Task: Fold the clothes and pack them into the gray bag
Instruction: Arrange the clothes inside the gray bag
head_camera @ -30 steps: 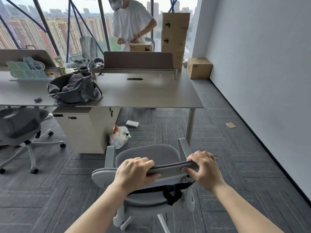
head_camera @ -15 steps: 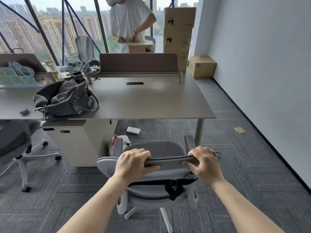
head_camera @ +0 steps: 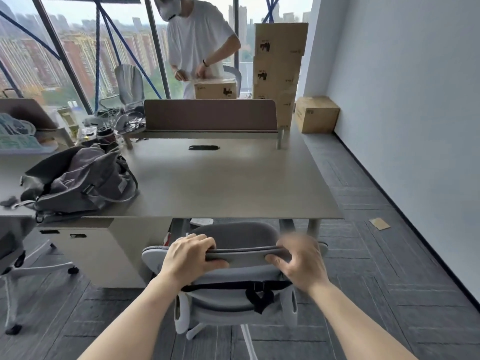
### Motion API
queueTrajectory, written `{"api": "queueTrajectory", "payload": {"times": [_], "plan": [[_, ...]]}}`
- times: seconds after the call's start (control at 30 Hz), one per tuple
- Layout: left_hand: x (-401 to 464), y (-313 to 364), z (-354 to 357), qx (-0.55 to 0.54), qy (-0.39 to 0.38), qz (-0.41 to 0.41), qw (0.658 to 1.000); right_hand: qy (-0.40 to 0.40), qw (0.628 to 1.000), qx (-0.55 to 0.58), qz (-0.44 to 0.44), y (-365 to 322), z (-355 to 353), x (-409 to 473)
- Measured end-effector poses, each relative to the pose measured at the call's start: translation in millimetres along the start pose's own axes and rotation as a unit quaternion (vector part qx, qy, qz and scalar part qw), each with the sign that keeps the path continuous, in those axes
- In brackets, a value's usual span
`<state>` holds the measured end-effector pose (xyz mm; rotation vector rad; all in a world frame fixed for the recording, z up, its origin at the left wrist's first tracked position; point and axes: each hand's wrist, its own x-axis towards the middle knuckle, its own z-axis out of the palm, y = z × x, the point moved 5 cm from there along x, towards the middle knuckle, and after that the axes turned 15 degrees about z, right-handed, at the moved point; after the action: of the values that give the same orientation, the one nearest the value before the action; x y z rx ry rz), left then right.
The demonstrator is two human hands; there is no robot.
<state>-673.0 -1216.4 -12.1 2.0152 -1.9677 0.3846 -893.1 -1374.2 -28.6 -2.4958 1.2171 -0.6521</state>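
An office with tall windows over a city, gray carpet tiles and a white wall on the right holds a long pale bench (head_camera: 233, 183). The gray bag (head_camera: 78, 183) lies slumped on the bench's left part, close to the front edge, its top gaping open and its straps loose beside it; whether any clothes lie inside cannot be told. Near the front of the bench stands a gray office chair (head_camera: 233, 258), its seat tucked partly under the edge. The left hand (head_camera: 191, 258) grips the top of the chair's backrest with fingers curled over it and thumb beneath. The right hand (head_camera: 298, 263) is motion-blurred on the same top edge, fingers curled over it, thumb in front. Behind the bench runs a brown divider panel (head_camera: 210, 115), and beyond it a person in a white shirt (head_camera: 197, 37) handles a cardboard box (head_camera: 215, 89) beside stacked cartons (head_camera: 278, 66).
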Motion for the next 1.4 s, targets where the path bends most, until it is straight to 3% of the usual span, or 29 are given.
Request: {"api": "queueTrajectory", "payload": {"times": [0.47, 0.73, 0.9, 1.03, 1.4], "plan": [[91.3, -96.5, 38.4, -0.024, 0.03, 0.061, 0.997, 0.001, 0.998, -0.005, 0.069, -13.1, 38.3, 107.5], [112.1, -101.6, 48.3, 0.002, 0.033, 0.078, 0.996, -0.003, 0.996, 0.007, 0.084, -6.3, 36.9, 130.9], [110.7, -99.6, 43.4, -0.027, -0.028, 0.058, 0.998, -0.035, 0.996, 0.024, 0.074, -12.0, 34.3, 134.6], [103.7, -107.8, 33.9, -0.114, -0.106, 0.004, 0.988, -0.098, 0.993, 0.05, 0.049, -50.0, 40.5, 154.7], [3.9, -231.1, -42.7, -0.05, -0.027, -0.175, 0.983, -0.198, 0.971, 0.064, -0.118, -262.9, 125.9, 183.8]]}}
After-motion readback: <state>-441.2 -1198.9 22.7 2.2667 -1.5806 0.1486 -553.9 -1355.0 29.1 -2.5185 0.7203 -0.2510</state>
